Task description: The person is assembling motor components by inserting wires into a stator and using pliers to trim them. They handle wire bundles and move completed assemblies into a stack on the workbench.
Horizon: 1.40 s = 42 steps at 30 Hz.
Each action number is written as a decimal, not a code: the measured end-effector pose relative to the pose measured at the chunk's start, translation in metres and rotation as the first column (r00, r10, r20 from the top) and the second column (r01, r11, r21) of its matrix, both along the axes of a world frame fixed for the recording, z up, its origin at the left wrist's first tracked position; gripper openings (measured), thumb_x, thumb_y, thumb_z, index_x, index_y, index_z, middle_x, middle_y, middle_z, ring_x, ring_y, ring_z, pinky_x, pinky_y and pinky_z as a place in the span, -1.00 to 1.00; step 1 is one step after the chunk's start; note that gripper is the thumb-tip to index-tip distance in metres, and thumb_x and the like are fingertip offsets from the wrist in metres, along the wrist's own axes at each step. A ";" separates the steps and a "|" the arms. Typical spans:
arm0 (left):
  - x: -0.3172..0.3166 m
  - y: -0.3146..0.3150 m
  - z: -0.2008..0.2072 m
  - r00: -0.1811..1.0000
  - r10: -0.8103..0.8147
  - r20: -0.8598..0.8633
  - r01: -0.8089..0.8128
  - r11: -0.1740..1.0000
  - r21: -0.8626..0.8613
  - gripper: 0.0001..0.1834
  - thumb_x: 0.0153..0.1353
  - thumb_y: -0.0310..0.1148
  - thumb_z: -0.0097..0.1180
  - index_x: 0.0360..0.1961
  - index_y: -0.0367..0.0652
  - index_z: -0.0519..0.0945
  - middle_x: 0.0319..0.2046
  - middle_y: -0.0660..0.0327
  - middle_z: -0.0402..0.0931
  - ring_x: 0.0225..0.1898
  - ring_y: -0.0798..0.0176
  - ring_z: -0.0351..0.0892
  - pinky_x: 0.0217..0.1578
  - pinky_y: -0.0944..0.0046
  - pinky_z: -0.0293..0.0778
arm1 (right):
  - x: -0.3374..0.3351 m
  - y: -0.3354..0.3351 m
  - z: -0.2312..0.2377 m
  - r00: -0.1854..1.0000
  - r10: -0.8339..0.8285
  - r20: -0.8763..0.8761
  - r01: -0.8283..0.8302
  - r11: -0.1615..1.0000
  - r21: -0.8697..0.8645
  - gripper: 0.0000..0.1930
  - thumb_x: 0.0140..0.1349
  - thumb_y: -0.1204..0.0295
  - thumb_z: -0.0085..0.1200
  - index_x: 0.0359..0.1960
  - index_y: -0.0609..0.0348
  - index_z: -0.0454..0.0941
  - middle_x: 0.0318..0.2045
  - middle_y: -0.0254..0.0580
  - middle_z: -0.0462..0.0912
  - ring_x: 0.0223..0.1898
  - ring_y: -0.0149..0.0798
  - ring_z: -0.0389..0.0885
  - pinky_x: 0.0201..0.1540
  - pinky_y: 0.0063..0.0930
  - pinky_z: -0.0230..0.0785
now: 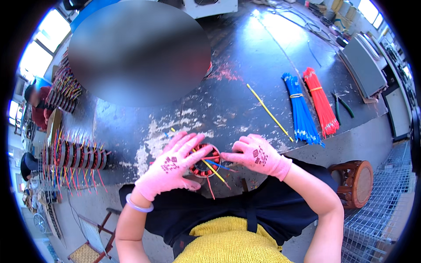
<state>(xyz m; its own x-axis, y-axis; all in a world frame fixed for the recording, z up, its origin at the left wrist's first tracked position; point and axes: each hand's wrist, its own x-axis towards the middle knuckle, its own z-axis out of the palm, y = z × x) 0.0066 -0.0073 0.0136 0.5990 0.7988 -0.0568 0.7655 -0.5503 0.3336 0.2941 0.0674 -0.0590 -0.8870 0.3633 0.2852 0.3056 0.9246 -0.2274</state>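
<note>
A ring-shaped motor stator (202, 172) with red windings lies near the front edge of the dark worktable. My left hand (169, 166), in a pink glove, grips it from the left, fingers over the far side and thumb at the near side. To its right, my right hand (259, 157), also gloved in pink, has thumb and forefinger pinched at the end of a red wire (212, 158) coming from the stator. A yellow wire (218, 173) and a blue wire (222, 167) also stick out of the ring. Part of the stator is hidden under my left hand.
A loose yellow wire (269, 113) lies beyond my right hand. Farther right are a tied blue wire bundle (301, 111), a red wire bundle (321, 104) and pliers (344, 106). Wired stators (81, 155) stand in a row at left. A wooden stool (362, 184) is on the right.
</note>
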 end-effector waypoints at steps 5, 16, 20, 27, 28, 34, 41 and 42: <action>0.018 0.009 -0.017 0.997 -0.007 0.083 0.001 0.997 0.071 0.03 -0.24 0.00 0.59 0.34 -0.08 0.47 0.27 -0.01 0.43 0.31 -0.18 0.41 0.45 -0.17 0.18 | 0.063 0.014 0.043 0.868 -0.423 -0.260 0.384 0.904 -0.187 -0.56 0.15 0.48 0.31 0.12 0.11 0.63 -0.01 -0.02 0.67 0.04 0.06 0.65 0.10 -0.15 0.52; 0.020 -0.004 -0.034 0.952 0.307 0.017 -0.307 0.947 0.092 0.10 -0.37 -0.08 0.63 0.31 -0.14 0.47 0.26 0.03 0.43 0.36 -0.24 0.31 0.43 -0.20 0.18 | 0.316 0.145 0.006 -0.131 -0.861 0.491 0.989 -0.078 0.128 0.18 0.17 -0.51 -0.08 0.59 0.16 0.00 0.61 0.02 -0.04 0.62 0.11 -0.15 0.58 0.09 -0.27; 0.016 -0.007 -0.028 0.940 0.340 -0.016 -0.338 0.937 0.091 0.11 -0.36 -0.07 0.64 0.33 -0.13 0.45 0.30 0.02 0.39 0.37 -0.27 0.29 0.43 -0.20 0.17 | 0.340 0.145 -0.006 -0.003 -0.900 0.436 1.000 0.007 0.023 0.25 0.06 -0.51 0.08 0.56 0.22 0.05 0.53 0.07 0.13 0.56 0.10 0.05 0.55 0.06 -0.15; 0.014 -0.015 -0.039 0.918 0.395 0.037 -0.397 0.910 0.122 0.06 -0.28 -0.07 0.62 0.32 -0.12 0.43 0.26 -0.01 0.38 0.36 -0.31 0.27 0.43 -0.22 0.17 | 0.333 0.147 -0.020 -0.048 -0.959 0.280 0.965 0.028 0.261 -0.22 0.35 -0.20 0.00 0.34 0.23 0.41 0.19 0.10 0.51 0.26 0.13 0.46 0.27 0.06 0.31; 0.015 -0.014 -0.040 0.913 0.405 0.047 -0.408 0.904 0.128 0.07 -0.28 -0.07 0.62 0.33 -0.13 0.43 0.26 -0.02 0.38 0.36 -0.30 0.27 0.43 -0.22 0.16 | 0.343 0.145 -0.025 -0.039 -0.983 0.177 0.950 0.018 0.311 -0.33 0.41 -0.13 -0.03 0.25 0.23 0.51 0.06 0.07 0.61 0.17 0.12 0.54 0.19 0.06 0.38; -0.005 -0.008 -0.045 0.899 0.434 0.056 -0.437 0.890 0.131 0.09 -0.24 -0.03 0.60 0.38 -0.11 0.40 0.33 0.01 0.37 0.37 -0.28 0.28 0.45 -0.21 0.14 | 0.306 0.104 0.009 0.027 -0.991 -0.132 0.266 0.135 -0.954 -0.48 0.48 -0.03 0.04 0.06 0.24 0.61 -0.29 -0.38 0.62 -0.33 -0.49 0.54 -0.19 -0.42 0.50; -0.027 0.012 -0.043 0.938 0.326 0.120 -0.338 0.936 0.097 0.07 -0.24 -0.03 0.60 0.38 -0.03 0.42 0.33 0.08 0.39 0.41 -0.25 0.26 0.47 -0.16 0.14 | 0.068 -0.022 0.049 0.816 -0.570 0.100 -0.198 -0.437 -0.877 -0.46 0.57 0.11 -0.12 0.32 0.35 0.36 -0.07 0.00 0.66 -0.05 -0.03 0.70 0.09 -0.06 0.57; -0.029 0.015 -0.045 0.943 0.304 0.139 -0.318 0.943 0.094 0.08 -0.24 -0.02 0.60 0.39 -0.03 0.42 0.34 0.09 0.39 0.41 -0.25 0.26 0.47 -0.16 0.15 | 0.052 -0.028 0.044 0.867 -0.480 0.136 -0.156 -0.520 -0.840 -0.45 0.58 0.10 -0.13 0.34 0.35 0.34 -0.03 0.01 0.65 -0.02 -0.02 0.70 0.12 -0.07 0.56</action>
<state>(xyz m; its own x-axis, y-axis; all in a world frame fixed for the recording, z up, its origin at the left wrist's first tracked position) -0.0222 0.0077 -0.0315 0.3166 0.9430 0.1026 0.8621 -0.3312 0.3834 0.3462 0.0393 -0.0149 -0.6902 0.4380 -0.5760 0.0129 -0.7884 -0.6150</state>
